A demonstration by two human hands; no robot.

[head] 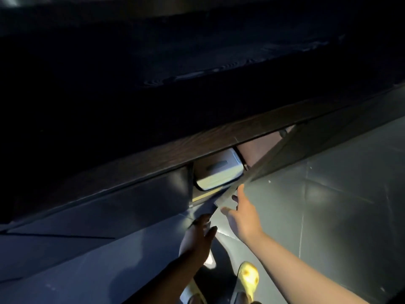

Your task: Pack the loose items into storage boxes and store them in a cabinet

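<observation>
A white lidded storage box point(218, 173) sits inside a low dark cabinet, just under the wood-grain top edge point(197, 148). The cabinet door point(274, 159) stands partly open and hides the box's right side. My right hand point(242, 212) rests on the door's lower edge, fingers spread, holding nothing. My left hand point(198, 240) is lower and in shadow, fingers apart, touching the dark panel beneath the opening.
The room is dim. A closed dark cabinet front point(98, 211) runs to the left. Grey tiled floor point(328, 205) spreads to the right. My feet in yellow slippers point(248, 275) stand just below the hands.
</observation>
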